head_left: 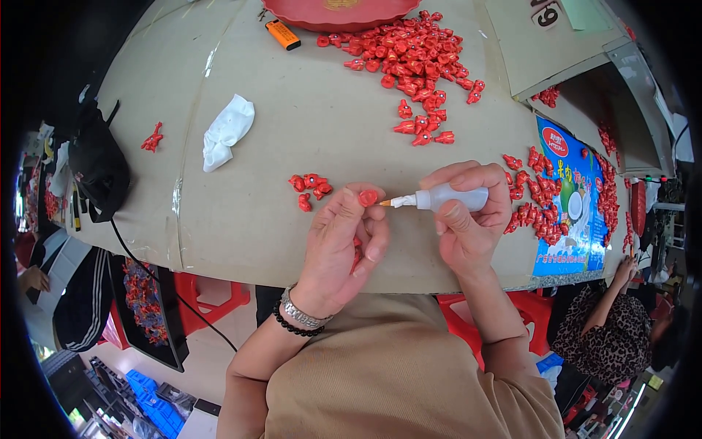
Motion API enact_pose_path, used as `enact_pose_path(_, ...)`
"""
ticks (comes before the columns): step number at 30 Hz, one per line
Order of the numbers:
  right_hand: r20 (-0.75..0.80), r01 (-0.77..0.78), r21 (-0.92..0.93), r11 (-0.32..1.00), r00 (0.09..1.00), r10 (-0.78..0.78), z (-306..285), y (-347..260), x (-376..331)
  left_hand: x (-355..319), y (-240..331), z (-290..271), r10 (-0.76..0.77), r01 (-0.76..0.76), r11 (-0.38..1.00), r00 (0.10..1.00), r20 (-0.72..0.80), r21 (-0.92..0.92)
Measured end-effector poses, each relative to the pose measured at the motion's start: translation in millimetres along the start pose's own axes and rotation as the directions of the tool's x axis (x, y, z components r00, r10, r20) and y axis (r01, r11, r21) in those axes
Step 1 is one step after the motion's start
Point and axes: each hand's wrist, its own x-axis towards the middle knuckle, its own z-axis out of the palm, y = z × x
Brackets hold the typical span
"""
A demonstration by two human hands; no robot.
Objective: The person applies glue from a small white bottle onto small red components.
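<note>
Between thumb and index finger, my left hand (336, 241) pinches a small red plastic piece (368, 197). More red shows under its curled fingers, partly hidden. My right hand (472, 212) is wrapped round a small white squeeze bottle (455, 197), tipped sideways. The bottle's narrow orange tip, with white wrapping behind it, points left and meets or nearly meets the red piece. A few red figurines (311, 184) lie on the table just beyond my left hand. A large heap of similar red figurines (409, 55) spreads across the far middle of the table.
A red tray (340, 16) stands at the far edge beside an orange lighter (283, 35). Crumpled white tissue (229, 133) and a black bag (101, 161) lie left. Rightward, more figurines rest on a blue printed sheet (578, 241) by a grey box (570, 51). Other people sit at both sides.
</note>
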Motion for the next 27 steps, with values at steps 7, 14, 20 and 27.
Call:
enact_pose_path(7, -0.009, 0.007, 0.001, 1.0, 1.0, -0.007, -0.9, 0.5, -0.2, 0.3, 0.3, -1.1, 0.008, -0.008, 1.0, 1.0, 0.005, -0.008)
enact_pose_path(14, -0.01, -0.007, -0.017, 1.0, 1.0, 0.007, -1.0, 0.3, 0.2, 0.2, 1.2, -0.1, 0.006, -0.006, 1.0, 1.0, 0.003, -0.014)
enact_pose_path(20, -0.065, 0.008, 0.135, 0.991, 0.998, 0.001, -7.9, -2.0, 5.7, 1.5, 1.5, 5.1, 0.05, -0.05, 0.999, 0.999, -0.001, 0.019)
enact_pose_path(27, -0.169, 0.006, 0.153, 0.988, 0.985, 0.02, -13.8, -8.3, 18.1, -0.1, -0.2, 2.6, 0.041, -0.042, 0.998, 0.999, 0.016, 0.039)
